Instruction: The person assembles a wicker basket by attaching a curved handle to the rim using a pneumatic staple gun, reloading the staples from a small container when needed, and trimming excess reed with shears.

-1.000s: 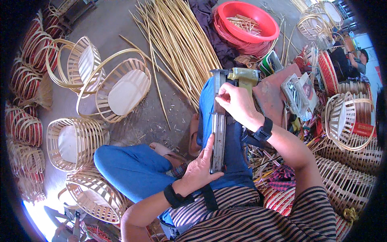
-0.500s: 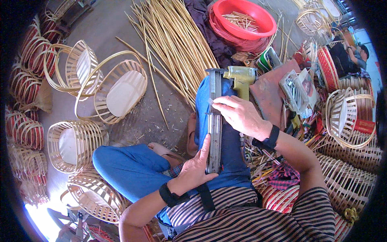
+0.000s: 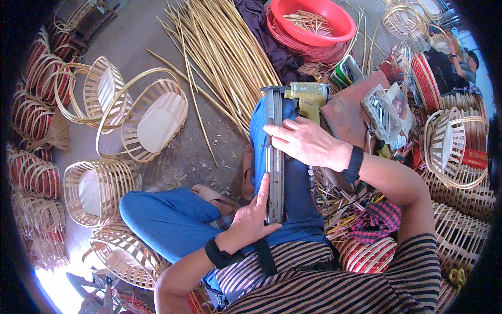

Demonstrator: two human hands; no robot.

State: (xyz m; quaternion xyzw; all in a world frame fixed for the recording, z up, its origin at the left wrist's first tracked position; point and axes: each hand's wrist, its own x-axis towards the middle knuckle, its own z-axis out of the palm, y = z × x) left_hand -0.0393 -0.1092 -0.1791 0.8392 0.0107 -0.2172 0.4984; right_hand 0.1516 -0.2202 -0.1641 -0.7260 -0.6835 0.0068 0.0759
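Closest thing is the striped shirt, then the left hand with a black band on the wrist. It's about half open: index finger straight along the magazine's left side, thumb at its bottom end. The other fingers are hidden, so can't tell if they're gripping. The pneumatic stapler itself lies lengthwise on the right thigh of the blue trousers, olive-yellow body at the far end. The right hand, also banded, is partly curled with its fingertips on the middle of the magazine; can't tell if anything's pinched there.

Off to the right there's a plaid cloth. Out left, a stack of nested baskets and, a bit farther, an oval handled basket. Farther out: 1 bundle of thin rods, 1 red basin holding short sticks, and 1 person at far right.
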